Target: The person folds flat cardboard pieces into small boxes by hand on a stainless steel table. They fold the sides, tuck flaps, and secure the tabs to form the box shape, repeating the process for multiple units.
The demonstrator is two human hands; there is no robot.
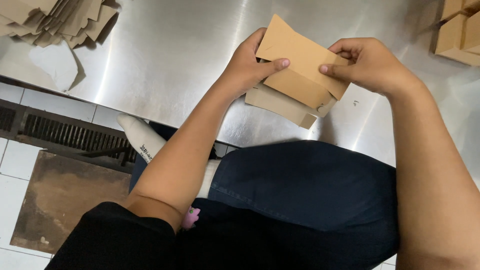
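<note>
Both of your hands are on the same brown cardboard piece (300, 65), which you're holding up just above the steel table (165, 65), near its front edge. Your left hand (247, 67) is clamped on its left side, thumb pressed flat across the face and fingers curled behind. Your right hand (367, 65) pinches the right edge, thumb on top. The card looks like a flat, partly folded box blank, with a paler flap hanging below. Off to the far left there's a messy pile of flat blanks (60, 20), and some folded boxes (460, 32) sit at the top right. Your knee in dark trousers (305, 185) is right under the table edge.
</note>
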